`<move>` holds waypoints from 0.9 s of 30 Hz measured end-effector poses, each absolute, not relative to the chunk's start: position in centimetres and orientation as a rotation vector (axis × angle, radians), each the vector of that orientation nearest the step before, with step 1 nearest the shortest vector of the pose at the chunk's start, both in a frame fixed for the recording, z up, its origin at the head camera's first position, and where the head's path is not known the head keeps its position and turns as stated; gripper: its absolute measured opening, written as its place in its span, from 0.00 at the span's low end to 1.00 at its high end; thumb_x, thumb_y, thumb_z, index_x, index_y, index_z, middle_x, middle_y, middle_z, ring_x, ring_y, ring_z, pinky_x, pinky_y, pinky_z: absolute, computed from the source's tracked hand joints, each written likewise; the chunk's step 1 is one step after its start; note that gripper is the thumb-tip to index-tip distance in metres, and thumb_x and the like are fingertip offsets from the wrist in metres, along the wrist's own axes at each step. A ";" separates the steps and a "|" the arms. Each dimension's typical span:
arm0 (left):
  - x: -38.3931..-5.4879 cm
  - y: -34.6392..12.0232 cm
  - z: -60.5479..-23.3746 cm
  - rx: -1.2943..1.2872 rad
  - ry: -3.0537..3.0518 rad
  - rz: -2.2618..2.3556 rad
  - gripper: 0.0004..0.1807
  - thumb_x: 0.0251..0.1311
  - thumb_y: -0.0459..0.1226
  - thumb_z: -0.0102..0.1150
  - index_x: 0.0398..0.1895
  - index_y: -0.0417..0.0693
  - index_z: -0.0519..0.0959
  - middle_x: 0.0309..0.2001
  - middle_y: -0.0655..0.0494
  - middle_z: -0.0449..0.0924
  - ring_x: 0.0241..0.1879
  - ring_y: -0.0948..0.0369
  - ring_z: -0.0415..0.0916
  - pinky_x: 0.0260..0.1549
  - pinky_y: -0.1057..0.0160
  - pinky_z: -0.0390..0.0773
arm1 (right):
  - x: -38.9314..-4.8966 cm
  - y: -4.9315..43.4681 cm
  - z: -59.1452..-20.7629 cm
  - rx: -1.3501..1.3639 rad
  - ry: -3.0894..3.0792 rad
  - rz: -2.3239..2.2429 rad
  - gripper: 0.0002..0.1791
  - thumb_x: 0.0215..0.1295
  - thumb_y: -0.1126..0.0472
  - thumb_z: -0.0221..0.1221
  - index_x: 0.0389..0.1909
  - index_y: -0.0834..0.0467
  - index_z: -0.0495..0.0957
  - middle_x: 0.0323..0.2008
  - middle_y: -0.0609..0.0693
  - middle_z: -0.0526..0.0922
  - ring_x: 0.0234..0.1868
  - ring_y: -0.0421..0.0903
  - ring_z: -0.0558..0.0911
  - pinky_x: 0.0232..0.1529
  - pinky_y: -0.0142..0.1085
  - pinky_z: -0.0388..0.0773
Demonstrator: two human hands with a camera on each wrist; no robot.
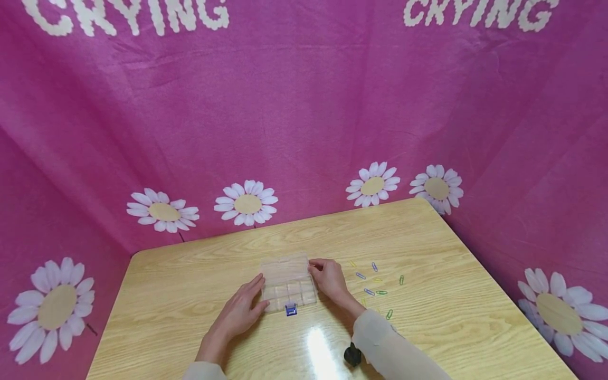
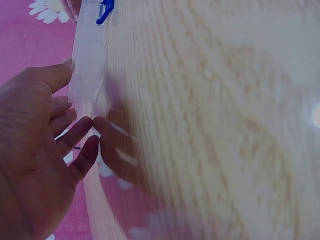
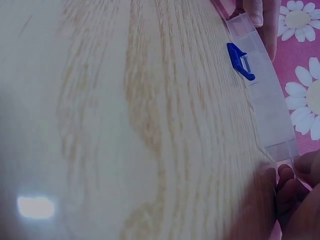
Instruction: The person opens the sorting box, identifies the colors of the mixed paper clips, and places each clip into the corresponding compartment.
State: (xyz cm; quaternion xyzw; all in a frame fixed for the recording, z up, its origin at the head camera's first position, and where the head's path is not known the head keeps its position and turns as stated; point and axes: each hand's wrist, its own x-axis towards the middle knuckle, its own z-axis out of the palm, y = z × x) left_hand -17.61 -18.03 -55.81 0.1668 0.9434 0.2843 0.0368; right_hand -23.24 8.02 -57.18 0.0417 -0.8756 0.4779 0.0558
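A clear plastic compartment box (image 1: 288,294) lies on the table with its transparent lid (image 1: 285,270) folded back, away from me. Its blue latch (image 1: 291,310) sticks out at the front edge. My left hand (image 1: 239,307) rests along the box's left side, thumb near the front corner and the other fingers loosely extended; the left wrist view shows this hand (image 2: 35,135) beside the box wall. At the lid's right edge, my right hand (image 1: 330,278) pinches the rim between thumb and curled fingers. The right wrist view shows the blue latch (image 3: 240,62) hanging outward.
Several loose paper clips, among them a blue paper clip (image 1: 374,267) and a green paper clip (image 1: 389,314), lie scattered right of the box. A small black object (image 1: 352,355) sits by the right sleeve. Pink flowered cloth (image 1: 304,132) surrounds the wooden table (image 1: 180,285).
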 end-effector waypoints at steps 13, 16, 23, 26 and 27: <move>-17.6 -18.0 -55.7 0.463 2.859 0.859 0.35 0.72 0.42 0.61 0.77 0.39 0.65 0.79 0.47 0.60 0.77 0.46 0.57 0.73 0.42 0.58 | -23.3 8.1 -57.0 0.121 -2.686 1.462 0.11 0.69 0.66 0.65 0.48 0.66 0.87 0.41 0.57 0.90 0.37 0.44 0.84 0.39 0.39 0.82; -17.6 -18.0 -55.7 0.458 2.859 0.861 0.35 0.72 0.43 0.62 0.77 0.40 0.65 0.79 0.48 0.60 0.77 0.46 0.58 0.73 0.41 0.59 | -23.3 8.2 -56.9 0.142 -2.679 1.460 0.10 0.69 0.66 0.65 0.47 0.66 0.88 0.40 0.57 0.90 0.38 0.45 0.85 0.40 0.40 0.83; -17.6 -18.0 -55.9 0.458 2.873 0.874 0.35 0.71 0.43 0.62 0.77 0.39 0.66 0.78 0.48 0.61 0.76 0.46 0.59 0.72 0.41 0.60 | -23.1 8.2 -56.8 0.164 -2.677 1.475 0.10 0.70 0.67 0.64 0.46 0.67 0.88 0.41 0.57 0.90 0.40 0.47 0.85 0.43 0.43 0.84; -17.5 -18.0 -55.9 0.477 2.892 0.879 0.34 0.71 0.42 0.62 0.76 0.37 0.67 0.78 0.47 0.62 0.76 0.46 0.59 0.72 0.42 0.60 | -23.1 8.2 -56.9 0.173 -2.674 1.471 0.09 0.69 0.67 0.64 0.46 0.67 0.88 0.40 0.57 0.90 0.40 0.47 0.85 0.43 0.44 0.84; -17.5 -18.0 -56.0 0.484 2.896 0.881 0.34 0.71 0.41 0.62 0.76 0.37 0.67 0.78 0.46 0.62 0.76 0.46 0.60 0.72 0.42 0.60 | -23.1 8.2 -56.9 0.174 -2.672 1.468 0.09 0.69 0.67 0.64 0.45 0.67 0.88 0.40 0.57 0.90 0.40 0.47 0.85 0.43 0.44 0.84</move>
